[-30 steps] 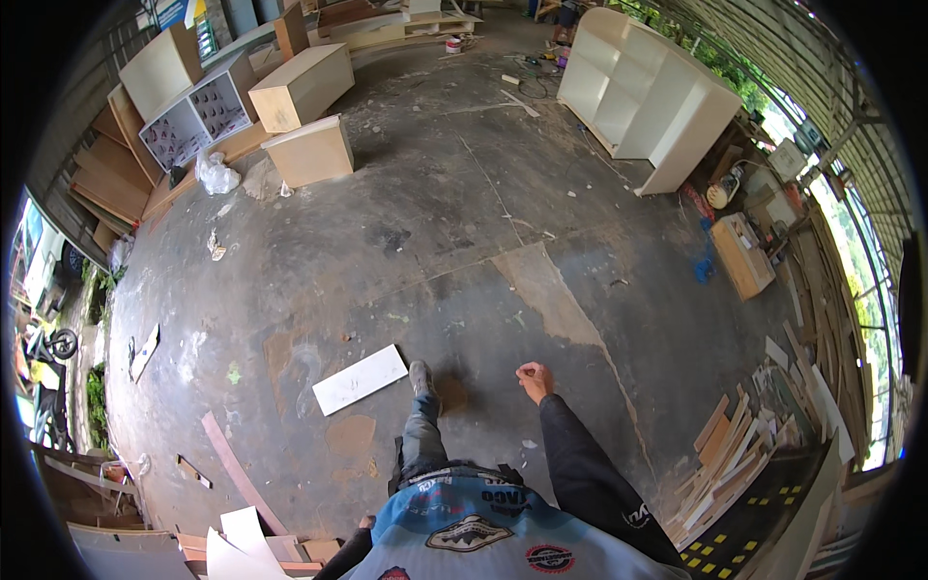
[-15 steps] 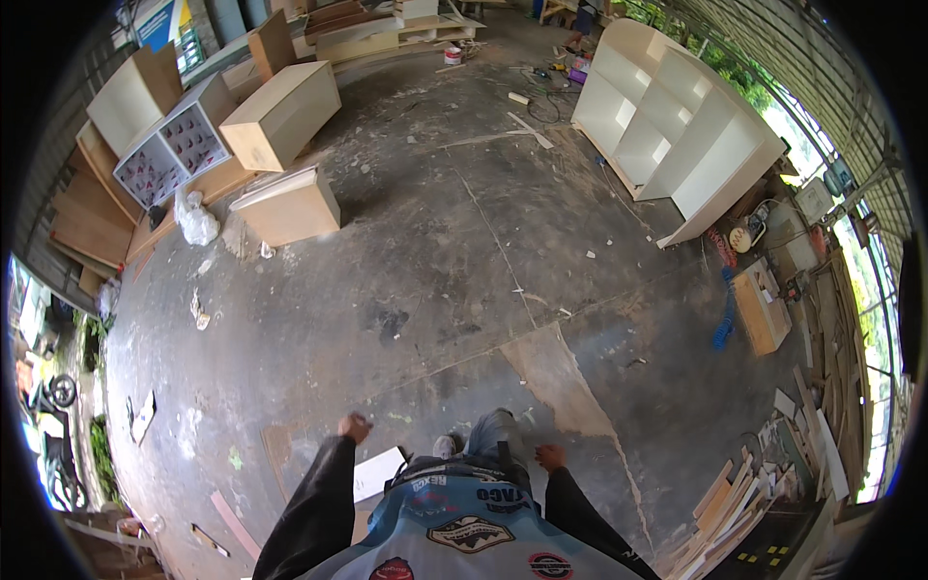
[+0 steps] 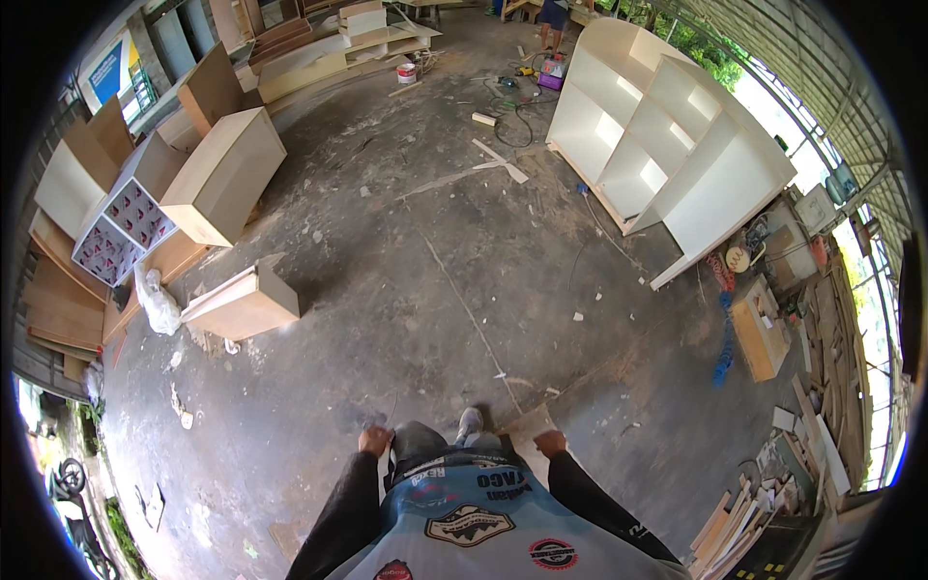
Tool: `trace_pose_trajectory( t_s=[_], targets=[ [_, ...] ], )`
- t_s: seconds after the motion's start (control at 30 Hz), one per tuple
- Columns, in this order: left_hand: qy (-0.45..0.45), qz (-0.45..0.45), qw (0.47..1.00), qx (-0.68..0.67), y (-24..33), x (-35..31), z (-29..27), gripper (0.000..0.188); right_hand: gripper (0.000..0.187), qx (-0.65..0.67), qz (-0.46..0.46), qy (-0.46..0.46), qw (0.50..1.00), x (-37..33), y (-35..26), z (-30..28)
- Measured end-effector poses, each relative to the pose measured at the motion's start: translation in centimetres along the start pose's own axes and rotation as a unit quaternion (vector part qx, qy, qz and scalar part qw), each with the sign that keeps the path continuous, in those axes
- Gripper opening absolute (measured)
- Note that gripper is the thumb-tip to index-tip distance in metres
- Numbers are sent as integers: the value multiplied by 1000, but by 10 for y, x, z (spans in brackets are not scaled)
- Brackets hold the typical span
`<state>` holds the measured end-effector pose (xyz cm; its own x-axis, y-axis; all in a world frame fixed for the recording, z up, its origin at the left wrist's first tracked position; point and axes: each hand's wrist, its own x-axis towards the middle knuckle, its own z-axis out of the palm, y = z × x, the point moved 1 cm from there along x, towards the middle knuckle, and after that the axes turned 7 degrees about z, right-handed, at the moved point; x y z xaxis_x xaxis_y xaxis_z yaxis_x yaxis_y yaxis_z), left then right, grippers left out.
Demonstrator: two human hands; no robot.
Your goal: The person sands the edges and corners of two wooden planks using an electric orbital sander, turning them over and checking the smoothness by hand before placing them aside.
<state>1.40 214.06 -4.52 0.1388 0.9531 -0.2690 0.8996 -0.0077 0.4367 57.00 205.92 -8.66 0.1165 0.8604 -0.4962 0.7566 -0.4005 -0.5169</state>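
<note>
My left hand (image 3: 375,441) hangs beside my left hip, its fingers loosely curled and nothing showing in them. My right hand (image 3: 551,443) is at my right side, also loosely curled, with no object visible in it. Neither hand touches anything but the air beside my body. Under me is the grey, stained concrete floor (image 3: 387,319); one shoe (image 3: 471,421) shows in front of my shirt. Ahead to the right stands a large white shelving cabinet (image 3: 667,126) with open compartments.
At the left are a low wooden box (image 3: 246,307), a longer cabinet box (image 3: 227,174) and a clear plastic bag (image 3: 158,304). A white-red bucket (image 3: 406,73), cords and a purple box (image 3: 551,73) lie farther off near a person's legs (image 3: 552,29). Wood scraps (image 3: 739,527) pile at right.
I have moved forward: the cabinets and boxes appear nearer and lower. The white board by my left arm has passed out of view. Both hands stay at my sides, the left closer in.
</note>
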Motion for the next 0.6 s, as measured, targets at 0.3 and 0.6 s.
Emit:
trace_pose_trajectory(
  t_s=[0.3,0.6],
  targets=[
    [-267,-186,943,-72,48,53,23,30,21,150,29,154,976,267,-159,-171],
    [-252,62,946,192,10,395,-100,26,26,-85,9,-56,995,426,-182,-199]
  ],
)
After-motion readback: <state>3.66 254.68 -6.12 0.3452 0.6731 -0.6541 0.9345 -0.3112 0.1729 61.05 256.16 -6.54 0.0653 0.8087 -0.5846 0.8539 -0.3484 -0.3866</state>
